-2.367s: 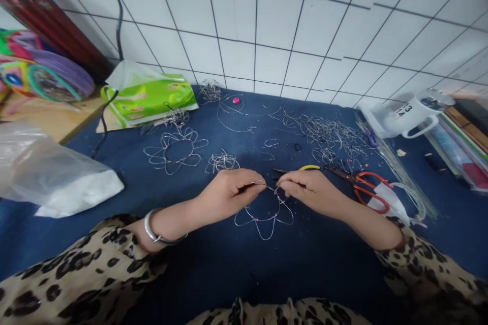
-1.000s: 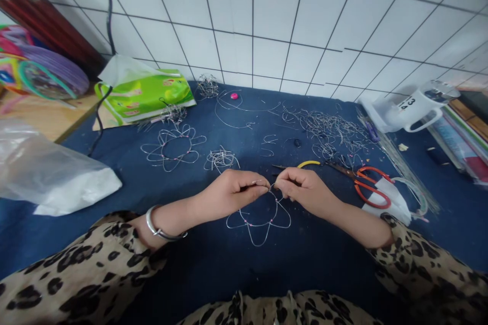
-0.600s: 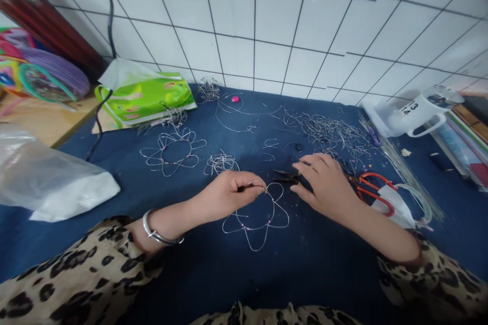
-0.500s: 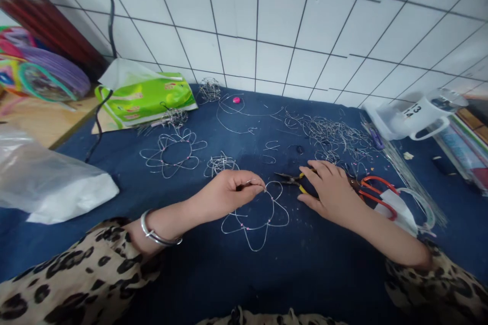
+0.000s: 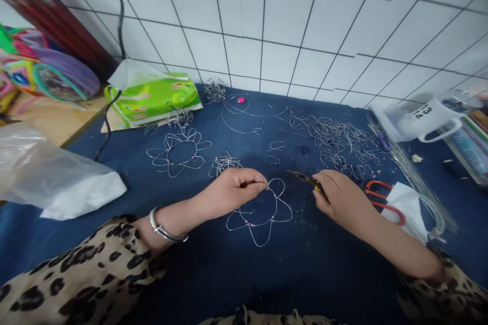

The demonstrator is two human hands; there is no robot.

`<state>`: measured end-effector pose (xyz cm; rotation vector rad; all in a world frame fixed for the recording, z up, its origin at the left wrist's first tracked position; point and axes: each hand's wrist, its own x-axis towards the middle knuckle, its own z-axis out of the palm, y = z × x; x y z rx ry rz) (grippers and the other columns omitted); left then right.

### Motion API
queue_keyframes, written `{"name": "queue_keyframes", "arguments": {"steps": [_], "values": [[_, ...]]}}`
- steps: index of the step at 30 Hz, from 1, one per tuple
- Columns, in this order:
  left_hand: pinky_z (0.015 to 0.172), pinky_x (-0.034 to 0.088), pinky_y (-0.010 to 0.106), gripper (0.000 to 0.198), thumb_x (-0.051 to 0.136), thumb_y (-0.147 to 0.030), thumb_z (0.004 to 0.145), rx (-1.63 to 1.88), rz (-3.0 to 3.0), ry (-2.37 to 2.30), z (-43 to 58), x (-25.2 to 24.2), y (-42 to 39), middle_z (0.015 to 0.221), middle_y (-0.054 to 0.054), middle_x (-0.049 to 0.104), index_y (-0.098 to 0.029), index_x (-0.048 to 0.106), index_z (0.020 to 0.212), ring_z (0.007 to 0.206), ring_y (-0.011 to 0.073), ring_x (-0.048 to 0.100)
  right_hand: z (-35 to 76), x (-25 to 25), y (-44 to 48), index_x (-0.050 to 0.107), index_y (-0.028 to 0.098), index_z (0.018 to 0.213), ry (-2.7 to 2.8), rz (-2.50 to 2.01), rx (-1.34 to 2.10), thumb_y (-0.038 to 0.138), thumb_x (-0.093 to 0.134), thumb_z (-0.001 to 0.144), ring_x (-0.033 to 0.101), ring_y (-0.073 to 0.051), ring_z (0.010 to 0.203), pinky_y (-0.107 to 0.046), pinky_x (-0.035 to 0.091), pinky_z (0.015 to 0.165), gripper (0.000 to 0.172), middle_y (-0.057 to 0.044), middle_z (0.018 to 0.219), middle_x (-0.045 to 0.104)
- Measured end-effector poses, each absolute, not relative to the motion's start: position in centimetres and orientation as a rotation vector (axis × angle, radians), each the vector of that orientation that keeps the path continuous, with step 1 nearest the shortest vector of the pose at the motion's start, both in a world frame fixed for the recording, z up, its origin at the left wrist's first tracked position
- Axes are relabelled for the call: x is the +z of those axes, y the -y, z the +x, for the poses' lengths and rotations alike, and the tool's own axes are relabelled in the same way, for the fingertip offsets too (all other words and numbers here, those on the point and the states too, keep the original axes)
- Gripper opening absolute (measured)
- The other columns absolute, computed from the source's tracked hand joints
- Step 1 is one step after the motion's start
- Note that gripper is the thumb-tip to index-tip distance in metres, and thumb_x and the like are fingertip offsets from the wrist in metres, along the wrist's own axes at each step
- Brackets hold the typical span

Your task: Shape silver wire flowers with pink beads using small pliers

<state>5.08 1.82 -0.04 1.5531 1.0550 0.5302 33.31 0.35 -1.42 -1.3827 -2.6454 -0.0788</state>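
Between thumb and fingertips, my left hand (image 5: 238, 190) pinches the upper edge of a wire flower (image 5: 260, 245). This flower is a ring of thin silver wire with looped petals and small pink beads; its upper left part is hidden behind the hand. To the right, my right hand (image 5: 341, 200) is closed around the yellow-and-black handles of a pair of pliers (image 5: 301, 176). Their dark jaws point left, above and apart from the wire flower. Beyond my left wrist a second wire flower (image 5: 181, 163) lies flat on the dark blue cloth.
Tangled wire scraps (image 5: 339, 134) spread behind my right hand. Orange-handled scissors (image 5: 385, 208) lie right of it, by a bundle of straight wires (image 5: 427, 188). A white measuring jug (image 5: 423, 119) stands at the back right, a green tissue pack (image 5: 156, 99) at the back left, a plastic bag (image 5: 61, 177) left.
My right hand has closed around the pliers' handles and lifted them slightly, shifting a little to the right. My left hand keeps its pinch on the wire flower. The view has shifted slightly.
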Motion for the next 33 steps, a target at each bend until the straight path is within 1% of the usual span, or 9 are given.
{"name": "queue_keyframes", "arguments": {"steps": [2,3,5,7,10,12,17,24,33], "values": [[0.040,0.027,0.016,0.018,0.051,-0.029,0.084,0.515,1.556,-1.053,5.0,-0.2,-1.9,0.055,-0.005,0.041,-0.016,0.063,0.085,0.046,0.0048,0.030,32.9,-0.4,-0.1,0.052,0.012,0.112,2.595,-1.383,0.065,0.025,0.044,0.085,0.055,-0.026,0.097,-0.041,0.046,0.083,0.031,-0.016,0.105,0.058],[0.041,0.028,0.017,0.019,0.051,-0.030,0.084,0.508,1.558,-1.051,5.0,-0.2,-2.0,0.056,-0.005,0.041,-0.016,0.063,0.085,0.046,0.0049,0.030,32.6,0.2,-0.1,0.051,0.014,0.111,2.560,-1.399,0.203,0.025,0.044,0.085,0.057,-0.023,0.091,-0.038,0.047,0.078,0.030,-0.013,0.100,0.059],[0.043,0.029,0.017,0.020,0.050,-0.029,0.085,0.500,1.571,-1.045,4.9,-0.3,-2.1,0.058,-0.004,0.043,-0.015,0.063,0.086,0.048,0.0054,0.032,31.6,1.6,-0.1,0.052,0.019,0.104,2.409,-1.504,0.569,0.031,0.047,0.085,0.056,-0.015,0.068,-0.029,0.047,0.062,0.024,-0.005,0.081,0.059],[0.046,0.032,0.018,0.020,0.050,-0.028,0.085,0.497,1.591,-1.042,4.9,-0.4,-2.2,0.061,-0.003,0.048,-0.015,0.064,0.087,0.051,0.0060,0.036,30.2,2.7,-0.5,0.054,0.021,0.092,2.212,-1.573,0.830,0.040,0.055,0.081,0.048,-0.011,0.055,-0.023,0.041,0.050,0.023,0.002,0.065,0.052],[0.051,0.035,0.020,0.020,0.049,-0.027,0.085,0.489,1.614,-1.035,4.8,-0.5,-2.3,0.067,-0.001,0.053,-0.015,0.064,0.089,0.055,0.0072,0.040,27.8,3.4,-1.5,0.056,0.022,0.088,2.089,-1.575,1.066,0.044,0.060,0.075,0.044,-0.009,0.052,-0.021,0.036,0.046,0.026,0.004,0.061,0.048],[0.052,0.036,0.020,0.021,0.048,-0.027,0.085,0.489,1.625,-1.015,4.8,-0.6,-2.3,0.069,-0.001,0.054,-0.015,0.064,0.090,0.057,0.0074,0.041,26.5,3.3,-2.2,0.058,0.021,0.086,2.087,-1.543,1.185,0.039,0.055,0.078,0.041,-0.008,0.050,-0.021,0.033,0.044,0.020,0.004,0.058,0.045],[0.051,0.035,0.019,0.020,0.048,-0.025,0.085,0.487,1.630,-0.983,4.7,-0.4,-2.3,0.069,-0.001,0.053,-0.014,0.064,0.088,0.056,0.0069,0.041,25.0,2.6,-2.9,0.057,0.018,0.072,2.114,-1.512,1.290,0.026,0.053,0.075,0.040,-0.008,0.052,-0.023,0.030,0.049,0.010,0.003,0.059,0.047],[0.044,0.030,0.018,0.021,0.049,-0.030,0.085,0.480,1.549,-0.953,4.7,-0.5,-2.4,0.060,-0.004,0.045,-0.016,0.064,0.091,0.050,0.0059,0.034,25.0,1.3,-2.7,0.054,0.019,0.073,1.796,-1.434,1.530,0.026,0.055,0.077,0.036,-0.008,0.054,-0.023,0.031,0.052,0.008,0.005,0.059,0.040],[0.043,0.031,0.017,0.025,0.057,-0.036,0.081,0.500,1.418,-0.941,4.8,-0.6,-2.4,0.061,-0.004,0.048,-0.018,0.063,0.097,0.046,0.0050,0.035,24.7,0.1,-1.6,0.055,0.020,0.074,1.575,-1.325,1.395,0.027,0.055,0.080,0.041,-0.009,0.061,-0.024,0.035,0.059,0.010,0.004,0.067,0.047]]}}
